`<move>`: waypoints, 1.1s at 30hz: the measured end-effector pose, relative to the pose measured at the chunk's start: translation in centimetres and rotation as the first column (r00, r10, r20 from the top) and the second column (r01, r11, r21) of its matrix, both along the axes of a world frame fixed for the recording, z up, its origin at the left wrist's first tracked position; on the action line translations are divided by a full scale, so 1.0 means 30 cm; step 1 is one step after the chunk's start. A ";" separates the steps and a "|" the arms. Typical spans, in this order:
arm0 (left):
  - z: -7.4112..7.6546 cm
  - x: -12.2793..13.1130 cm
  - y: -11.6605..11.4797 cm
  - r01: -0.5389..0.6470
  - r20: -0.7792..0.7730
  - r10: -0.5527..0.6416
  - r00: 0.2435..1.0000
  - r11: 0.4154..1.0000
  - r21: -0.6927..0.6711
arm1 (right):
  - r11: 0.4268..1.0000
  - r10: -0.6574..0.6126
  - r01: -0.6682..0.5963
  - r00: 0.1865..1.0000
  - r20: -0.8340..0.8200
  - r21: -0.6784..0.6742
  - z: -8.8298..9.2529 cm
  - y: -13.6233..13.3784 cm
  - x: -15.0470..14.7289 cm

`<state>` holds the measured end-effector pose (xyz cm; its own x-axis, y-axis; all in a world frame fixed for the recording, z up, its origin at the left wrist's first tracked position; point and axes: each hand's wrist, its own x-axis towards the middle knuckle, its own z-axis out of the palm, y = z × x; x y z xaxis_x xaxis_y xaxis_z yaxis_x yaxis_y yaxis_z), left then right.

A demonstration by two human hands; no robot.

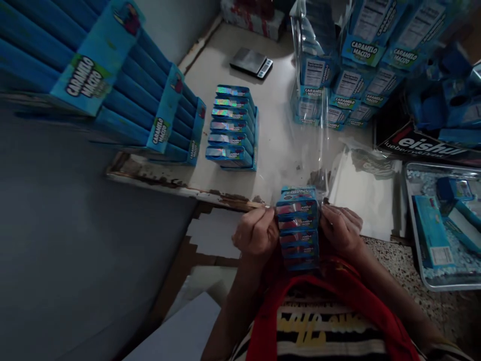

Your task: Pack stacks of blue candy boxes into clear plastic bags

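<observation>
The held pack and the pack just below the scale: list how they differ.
The held pack sits between the left hand and right hand; the other pack stands on the table, with neither hand near it.
The held pack shows reddish patches on its boxes; the other pack shows pale, partly rainbow glints.
Both are rows of blue boxes.

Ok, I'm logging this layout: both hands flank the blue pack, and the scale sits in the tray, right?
Not quite: the head view shows the scale on the table, not in the tray. Left hand and right hand do flank the blue pack.
</observation>
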<state>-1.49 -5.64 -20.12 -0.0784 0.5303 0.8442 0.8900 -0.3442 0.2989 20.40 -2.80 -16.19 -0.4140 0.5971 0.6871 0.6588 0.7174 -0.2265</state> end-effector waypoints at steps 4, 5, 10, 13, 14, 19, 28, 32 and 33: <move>-0.076 0.016 0.038 -0.069 0.311 0.109 0.944 0.988 -0.136 | 0.999 -0.039 0.039 0.999 -0.029 -0.013 -0.052 0.031 -0.002; -0.089 0.021 0.056 -0.056 0.405 0.148 0.902 0.972 -0.229 | 0.998 -0.061 0.061 0.997 -0.035 -0.020 -0.057 0.039 -0.005; -0.090 0.011 0.078 0.065 0.330 0.121 0.936 0.863 -0.501 | 0.995 -0.078 0.074 0.994 -0.074 -0.061 -0.047 0.034 -0.011; -0.066 0.001 0.016 0.066 0.245 0.059 0.968 0.879 -0.471 | 0.997 -0.011 0.006 0.998 -0.061 -0.074 -0.042 0.025 -0.005; -0.061 -0.001 -0.010 0.080 0.232 0.032 0.972 0.885 -0.459 | 0.995 0.004 -0.010 0.998 -0.066 -0.094 -0.044 0.026 -0.002; -0.092 -0.021 -0.103 0.180 0.146 -0.128 0.981 0.879 -0.441 | 0.987 0.079 -0.088 0.994 -0.070 -0.134 -0.039 0.016 0.014; -0.112 -0.049 -0.074 0.192 0.098 -0.166 0.981 0.806 -0.560 | 0.981 0.106 -0.114 0.993 -0.059 -0.154 -0.090 -0.081 0.071; -0.088 -0.055 -0.128 0.268 0.074 -0.270 0.960 0.812 -0.518 | 0.974 0.022 -0.043 0.995 -0.098 -0.222 -0.122 -0.053 0.038; -0.088 -0.056 -0.137 0.290 0.087 -0.286 0.954 0.815 -0.501 | 0.968 0.016 -0.039 0.996 -0.093 -0.249 -0.126 -0.046 0.028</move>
